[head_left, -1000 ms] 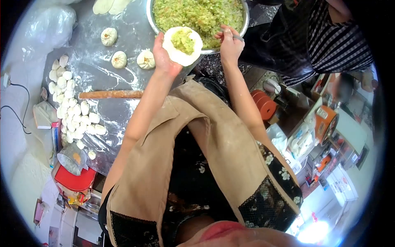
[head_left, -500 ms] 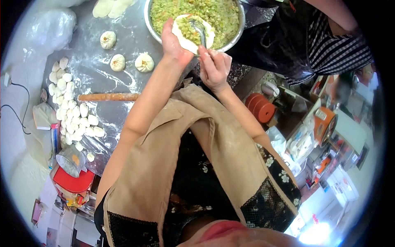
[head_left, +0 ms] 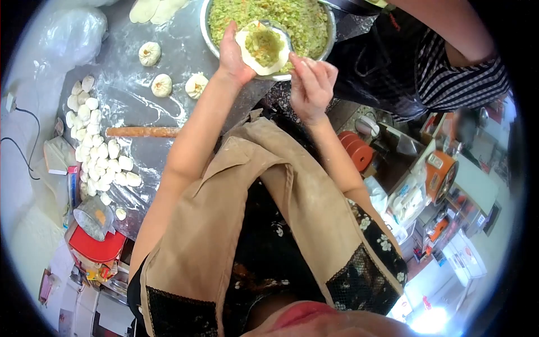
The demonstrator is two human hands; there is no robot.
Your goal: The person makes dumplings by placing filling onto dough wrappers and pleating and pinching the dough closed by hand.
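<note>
On my left hand (head_left: 234, 59) rests a round dough wrapper (head_left: 251, 55) with green filling (head_left: 266, 48) heaped in its middle. My right hand (head_left: 312, 87) is closed on the handle of a metal spoon (head_left: 283, 35), whose curved part lies at the wrapper's upper right edge. Just behind both hands stands a large metal bowl (head_left: 331, 40) full of chopped green filling. Three pleated buns (head_left: 161, 85) sit on the floured table to the left of my left hand.
A rolling pin (head_left: 143, 132) lies left of my left forearm. Several small dough pieces (head_left: 92, 149) are heaped at the table's left. Flat wrappers (head_left: 160, 8) lie at the top. Another person (head_left: 460, 73) in a checked garment stands at the right.
Since the first frame, my right hand has moved left from the bowl to the wrapper with the spoon. In the last half second, the spoon has shifted from over the filling to the wrapper's edge.
</note>
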